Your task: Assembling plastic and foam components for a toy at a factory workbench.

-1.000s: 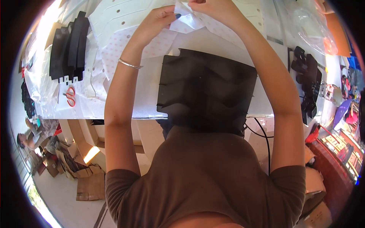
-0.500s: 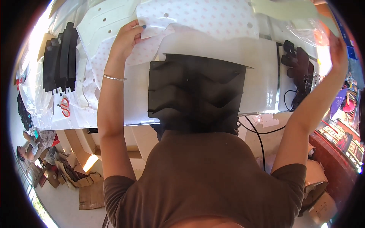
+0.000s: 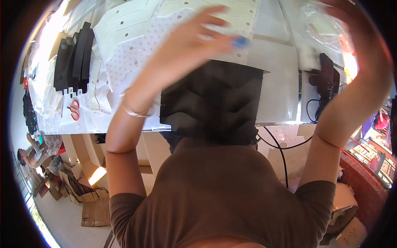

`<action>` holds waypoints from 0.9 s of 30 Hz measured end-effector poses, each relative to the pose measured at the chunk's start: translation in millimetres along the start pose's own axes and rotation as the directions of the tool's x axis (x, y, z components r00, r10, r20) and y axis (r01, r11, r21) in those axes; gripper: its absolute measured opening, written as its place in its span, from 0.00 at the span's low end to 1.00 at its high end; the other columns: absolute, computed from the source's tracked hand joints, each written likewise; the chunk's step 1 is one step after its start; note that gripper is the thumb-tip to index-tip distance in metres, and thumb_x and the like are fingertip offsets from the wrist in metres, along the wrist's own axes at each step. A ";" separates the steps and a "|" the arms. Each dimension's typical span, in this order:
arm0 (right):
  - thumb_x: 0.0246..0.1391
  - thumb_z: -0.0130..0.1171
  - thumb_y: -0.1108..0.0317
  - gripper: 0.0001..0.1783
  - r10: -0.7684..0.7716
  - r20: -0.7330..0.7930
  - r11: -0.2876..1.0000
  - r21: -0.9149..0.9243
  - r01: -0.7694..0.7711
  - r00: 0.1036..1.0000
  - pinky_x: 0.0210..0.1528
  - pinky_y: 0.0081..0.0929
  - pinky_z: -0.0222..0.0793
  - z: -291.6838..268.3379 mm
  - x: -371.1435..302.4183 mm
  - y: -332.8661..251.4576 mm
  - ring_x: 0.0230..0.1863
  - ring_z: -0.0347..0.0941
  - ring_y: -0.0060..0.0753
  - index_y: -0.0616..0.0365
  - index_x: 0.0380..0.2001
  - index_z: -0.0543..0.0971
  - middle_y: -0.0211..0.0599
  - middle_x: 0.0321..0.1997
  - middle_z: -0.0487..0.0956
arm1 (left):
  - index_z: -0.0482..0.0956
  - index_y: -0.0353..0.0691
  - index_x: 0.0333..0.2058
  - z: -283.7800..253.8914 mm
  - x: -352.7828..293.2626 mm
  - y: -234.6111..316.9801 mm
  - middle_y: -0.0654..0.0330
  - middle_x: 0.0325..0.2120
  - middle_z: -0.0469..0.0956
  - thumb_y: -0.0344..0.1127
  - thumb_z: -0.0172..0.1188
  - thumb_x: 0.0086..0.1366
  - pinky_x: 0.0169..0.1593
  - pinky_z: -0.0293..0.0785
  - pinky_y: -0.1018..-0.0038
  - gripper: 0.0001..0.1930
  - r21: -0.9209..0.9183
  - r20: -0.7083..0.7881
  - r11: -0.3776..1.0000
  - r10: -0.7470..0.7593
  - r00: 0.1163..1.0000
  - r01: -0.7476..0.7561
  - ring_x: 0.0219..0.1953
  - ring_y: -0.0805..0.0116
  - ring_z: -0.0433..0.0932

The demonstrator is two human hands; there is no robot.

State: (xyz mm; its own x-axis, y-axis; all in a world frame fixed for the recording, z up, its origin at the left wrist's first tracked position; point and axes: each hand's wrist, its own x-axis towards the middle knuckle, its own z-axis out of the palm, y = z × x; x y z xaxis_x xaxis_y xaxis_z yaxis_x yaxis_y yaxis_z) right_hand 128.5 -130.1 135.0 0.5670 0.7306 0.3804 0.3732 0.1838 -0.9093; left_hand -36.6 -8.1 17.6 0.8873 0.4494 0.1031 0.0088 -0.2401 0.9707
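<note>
My left hand [image 3: 202, 37] is raised over the far side of the table, smeared by motion, fingers apart with nothing visible in them. Something blue [image 3: 240, 41] shows at its thumb tip. Below it lies a black flat panel [image 3: 244, 93] with wavy ridges, at the table's near edge, partly covered by my hand and wrist. Beyond are pale sheets [image 3: 128, 22] with small round holes, and pink-dotted backing paper [image 3: 124, 62]. My right hand [image 3: 345, 12] is at the upper right rim, dark and blurred, near a clear plastic bag [image 3: 316, 25]; its fingers cannot be made out.
On the left stand several black curved strips [image 3: 74, 58] beside red-handled scissors [image 3: 74, 110]. A black device with a cable [image 3: 326, 78] sits at the table's right. Cardboard boxes [image 3: 89, 153] and a black cable [image 3: 283, 165] are below the table edge. A person [image 3: 31, 153] is far left.
My left hand has let go of the pink-dotted sheet's corner and swung right. The upper dotted sheet no longer shows in its earlier place; pale holed sheets show there. My right hand has moved farther away.
</note>
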 end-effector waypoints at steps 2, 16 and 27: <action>0.57 0.56 0.63 0.10 0.095 0.382 0.995 -0.064 -0.076 0.919 0.42 0.27 0.75 29.5 -12.7 -17.6 0.37 0.78 0.35 0.61 0.31 0.76 0.40 0.31 0.79 | 0.71 0.33 0.50 20.9 5.5 -6.7 0.53 0.40 0.77 0.37 0.60 0.59 0.42 0.74 0.72 0.22 0.015 -0.052 1.000 -0.012 0.999 0.013 0.41 0.67 0.77; 0.50 0.58 0.74 0.08 0.212 0.464 0.904 -0.427 0.007 0.860 0.31 0.24 0.65 -32.1 -115.8 125.6 0.26 0.68 0.32 0.58 0.36 0.81 0.36 0.27 0.75 | 0.59 0.34 0.61 -86.3 -104.9 -51.9 0.48 0.49 0.73 0.32 0.48 0.65 0.57 0.68 0.66 0.25 -0.571 -0.417 0.818 -0.210 0.884 -0.075 0.54 0.60 0.71; 0.51 0.57 0.71 0.08 0.086 0.470 0.947 -0.313 0.075 0.879 0.41 0.24 0.64 12.5 -76.3 179.6 0.35 0.69 0.25 0.60 0.35 0.80 0.29 0.30 0.74 | 0.58 0.35 0.62 -18.7 -77.8 -29.2 0.64 0.38 0.73 0.26 0.55 0.59 0.49 0.67 0.80 0.31 -0.530 -0.283 0.848 -0.162 0.945 -0.013 0.42 0.78 0.71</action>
State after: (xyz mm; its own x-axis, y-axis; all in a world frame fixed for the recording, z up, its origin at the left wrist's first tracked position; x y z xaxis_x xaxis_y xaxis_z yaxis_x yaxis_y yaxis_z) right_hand 143.1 -144.7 -59.4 0.1854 0.9666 0.1771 0.6254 0.0230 -0.7800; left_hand -114.5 -20.0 -14.7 0.7068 0.7074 0.0018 -0.2486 0.2460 0.9368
